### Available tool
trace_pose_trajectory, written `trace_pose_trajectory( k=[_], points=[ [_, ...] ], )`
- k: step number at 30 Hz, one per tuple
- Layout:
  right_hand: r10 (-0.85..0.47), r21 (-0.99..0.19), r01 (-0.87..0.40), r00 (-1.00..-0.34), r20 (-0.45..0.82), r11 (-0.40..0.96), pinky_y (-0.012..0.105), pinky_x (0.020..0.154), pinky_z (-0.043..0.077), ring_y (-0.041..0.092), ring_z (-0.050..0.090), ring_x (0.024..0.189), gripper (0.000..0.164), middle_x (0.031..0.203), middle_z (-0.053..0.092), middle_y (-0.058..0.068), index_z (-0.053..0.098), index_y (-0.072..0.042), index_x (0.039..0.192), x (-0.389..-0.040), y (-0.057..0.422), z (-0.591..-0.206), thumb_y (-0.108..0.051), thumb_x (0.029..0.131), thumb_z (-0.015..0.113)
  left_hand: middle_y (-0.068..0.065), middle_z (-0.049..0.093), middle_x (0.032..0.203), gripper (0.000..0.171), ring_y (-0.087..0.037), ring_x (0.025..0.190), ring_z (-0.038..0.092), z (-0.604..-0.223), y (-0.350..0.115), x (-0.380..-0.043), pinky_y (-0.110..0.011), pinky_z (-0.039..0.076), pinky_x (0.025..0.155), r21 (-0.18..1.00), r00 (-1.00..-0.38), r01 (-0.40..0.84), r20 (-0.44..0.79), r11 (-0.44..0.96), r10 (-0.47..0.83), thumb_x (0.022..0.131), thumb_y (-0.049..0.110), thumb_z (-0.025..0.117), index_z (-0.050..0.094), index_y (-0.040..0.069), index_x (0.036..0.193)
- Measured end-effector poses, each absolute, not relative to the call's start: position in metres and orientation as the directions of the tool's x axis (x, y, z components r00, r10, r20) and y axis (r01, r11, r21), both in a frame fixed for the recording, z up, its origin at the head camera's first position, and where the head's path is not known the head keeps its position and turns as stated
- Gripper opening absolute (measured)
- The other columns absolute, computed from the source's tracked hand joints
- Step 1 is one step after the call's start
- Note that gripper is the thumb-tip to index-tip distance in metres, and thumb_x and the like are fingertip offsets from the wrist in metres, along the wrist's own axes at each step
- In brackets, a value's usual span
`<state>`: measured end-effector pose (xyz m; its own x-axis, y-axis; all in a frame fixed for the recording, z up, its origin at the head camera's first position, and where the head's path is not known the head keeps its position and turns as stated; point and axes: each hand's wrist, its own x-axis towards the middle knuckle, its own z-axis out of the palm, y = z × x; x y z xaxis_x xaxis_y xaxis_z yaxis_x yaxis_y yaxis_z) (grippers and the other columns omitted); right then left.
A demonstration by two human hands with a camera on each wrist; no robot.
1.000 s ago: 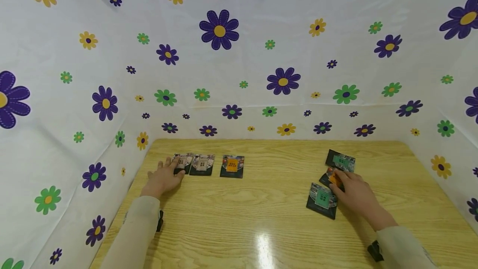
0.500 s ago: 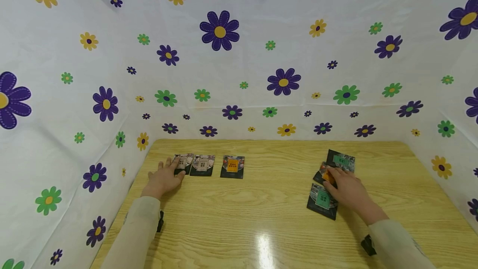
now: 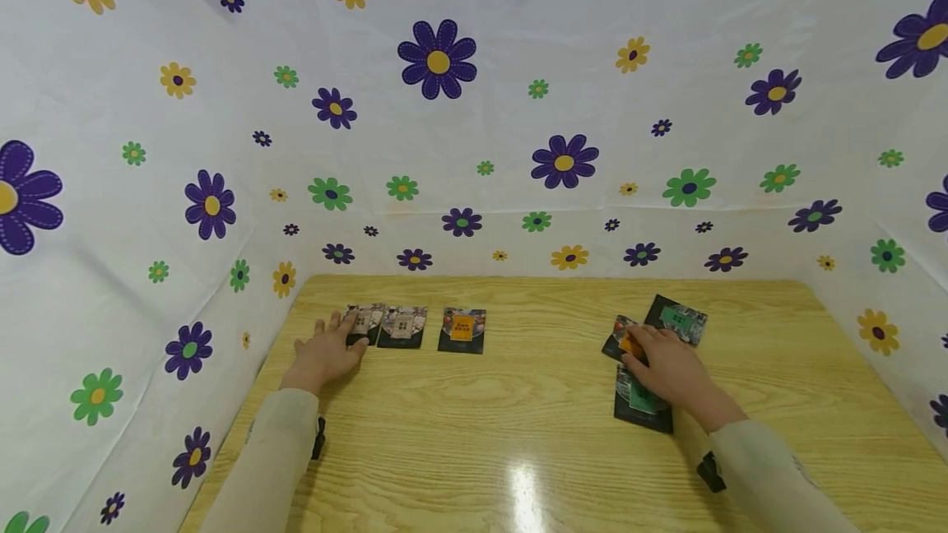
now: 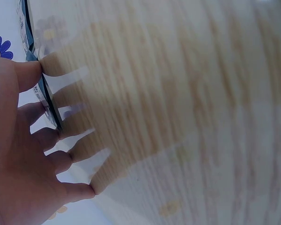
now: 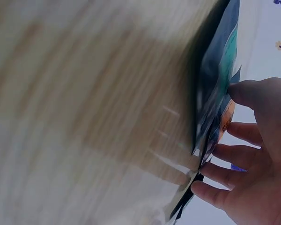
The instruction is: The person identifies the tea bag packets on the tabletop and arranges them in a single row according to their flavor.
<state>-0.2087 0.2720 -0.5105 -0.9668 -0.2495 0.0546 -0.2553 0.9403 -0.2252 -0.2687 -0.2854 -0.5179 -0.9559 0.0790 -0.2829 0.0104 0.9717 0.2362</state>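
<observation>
My left hand (image 3: 323, 359) rests with spread fingers on a dark packet with a beige label (image 3: 362, 321) at the table's back left. In the left wrist view its thumb and fingertips touch the edge of that packet (image 4: 48, 105). My right hand (image 3: 672, 368) lies over a dark packet with an orange label (image 3: 618, 339), partly hidden under its fingers. The right wrist view has extended fingers and thumb touching this orange-labelled packet (image 5: 227, 117). Two green-labelled packets lie beside it, one farther back (image 3: 682, 320) and one nearer (image 3: 641, 411), partly covered by the hand.
A second beige-labelled packet (image 3: 402, 326) sits right beside the left one. Farther right is another orange-labelled packet (image 3: 462, 331). The wooden table (image 3: 518, 401) is closed in by a white flowered cloth (image 3: 504, 122) at the back and sides.
My right hand has slid the orange-labelled packet left across the table, out between the two green-labelled ones. The nearer green-labelled packet has shifted slightly right. My left hand has stayed in place.
</observation>
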Motion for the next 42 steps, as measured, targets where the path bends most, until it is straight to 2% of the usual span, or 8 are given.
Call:
trace_pose_trajectory(
  k=[9,22,26,29,33,35,38,42],
  points=[
    [-0.302,-0.240,-0.311,-0.950,0.075,0.919,0.070,0.106,0.048,0.058,0.057,0.128,0.059,0.141,0.061,0.035,0.055,0.007,0.148,-0.216,0.252,-0.510,-0.026,0.102,0.069,-0.029,0.009,0.174,0.074,-0.060,0.157,0.009,-0.519,-0.286,-0.270,-0.089,0.014,0.114,0.231,-0.956,0.013,-0.283,0.973,0.080,0.112,0.049,0.040,0.017,0.009,0.170],
    [-0.323,-0.265,-0.327,-0.945,0.060,0.907,0.071,0.104,0.049,0.056,0.055,0.133,0.057,0.146,0.059,0.031,0.053,0.003,0.152,-0.224,0.231,-0.511,-0.027,0.105,0.065,-0.030,0.008,0.173,0.074,-0.060,0.157,0.009,-0.521,-0.287,-0.271,-0.090,0.014,0.113,0.229,-0.955,0.014,-0.286,0.973,0.081,0.112,0.049,0.040,0.016,0.009,0.170],
    [-0.304,-0.302,-0.333,-0.942,0.142,0.893,0.066,0.097,0.055,0.052,0.061,0.125,0.047,0.133,0.068,0.028,0.061,0.004,0.143,-0.226,0.229,-0.510,-0.023,0.104,0.067,-0.030,0.008,0.174,0.074,-0.060,0.157,0.009,-0.520,-0.286,-0.271,-0.089,0.014,0.114,0.230,-0.955,0.008,-0.288,0.973,0.076,0.112,0.049,0.040,0.017,0.010,0.170],
    [-0.267,-0.317,-0.330,-0.937,0.227,0.889,0.059,0.087,0.060,0.047,0.065,0.113,0.034,0.116,0.074,0.024,0.069,0.005,0.129,-0.228,0.231,-0.510,-0.018,0.103,0.067,-0.030,0.008,0.174,0.074,-0.060,0.157,0.008,-0.520,-0.286,-0.271,-0.089,0.013,0.114,0.231,-0.955,0.006,-0.287,0.973,0.074,0.112,0.049,0.040,0.017,0.010,0.170],
    [-0.241,-0.291,-0.318,-0.932,0.270,0.902,0.053,0.080,0.061,0.040,0.066,0.100,0.026,0.103,0.075,0.021,0.073,0.005,0.118,-0.229,0.235,-0.510,-0.015,0.102,0.068,-0.030,0.008,0.174,0.073,-0.060,0.157,0.008,-0.520,-0.285,-0.270,-0.089,0.013,0.114,0.230,-0.956,0.005,-0.285,0.973,0.072,0.112,0.048,0.040,0.017,0.010,0.170],
    [-0.244,-0.267,-0.309,-0.937,0.251,0.913,0.055,0.082,0.060,0.040,0.065,0.100,0.030,0.106,0.073,0.021,0.071,0.005,0.120,-0.228,0.237,-0.510,-0.018,0.101,0.070,-0.030,0.008,0.174,0.073,-0.059,0.157,0.008,-0.519,-0.285,-0.270,-0.089,0.013,0.114,0.232,-0.955,0.002,-0.288,0.973,0.070,0.112,0.048,0.040,0.017,0.010,0.170],
    [-0.256,-0.215,-0.295,-0.948,0.191,0.931,0.060,0.086,0.059,0.044,0.065,0.107,0.045,0.118,0.070,0.026,0.068,0.005,0.130,-0.226,0.239,-0.510,-0.027,0.099,0.074,-0.029,0.008,0.174,0.074,-0.059,0.157,0.007,-0.518,-0.285,-0.270,-0.089,0.012,0.114,0.237,-0.953,-0.003,-0.295,0.972,0.069,0.112,0.048,0.040,0.016,0.010,0.170],
    [-0.270,-0.168,-0.286,-0.956,0.110,0.944,0.064,0.092,0.057,0.048,0.063,0.115,0.055,0.127,0.066,0.029,0.064,0.006,0.135,-0.223,0.241,-0.511,-0.035,0.100,0.073,-0.029,0.007,0.174,0.074,-0.059,0.158,0.007,-0.518,-0.284,-0.269,-0.089,0.012,0.114,0.239,-0.951,-0.005,-0.300,0.971,0.069,0.112,0.048,0.040,0.015,0.011,0.170]
  ],
)
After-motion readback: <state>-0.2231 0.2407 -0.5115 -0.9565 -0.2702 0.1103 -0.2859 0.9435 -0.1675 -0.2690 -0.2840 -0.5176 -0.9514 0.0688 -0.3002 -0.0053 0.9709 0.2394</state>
